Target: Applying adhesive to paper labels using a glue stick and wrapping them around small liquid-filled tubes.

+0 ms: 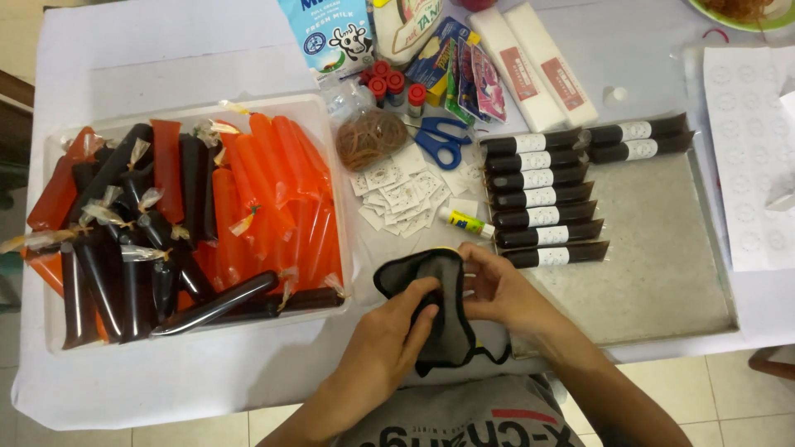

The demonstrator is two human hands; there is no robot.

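Both my hands hold a dark grey cloth with black edging [439,273] at the table's near edge. My left hand [389,339] grips its lower left part, fingers curled into the fabric. My right hand [497,290] pinches its right side. Just right of my hands lies a metal tray [654,248] with a row of several dark ice pops carrying white labels [542,196]. To the left stands a clear plastic tub [352,207] full of orange and dark ice pops [215,215].
Small white label stickers [397,194], a glue stick [465,222], blue scissors [443,139], a bag of rubber bands [370,136], small red-capped bottles [389,84], a milk carton [331,33], snack packets [472,74] and a sticker sheet [754,157] lie on the white tablecloth.
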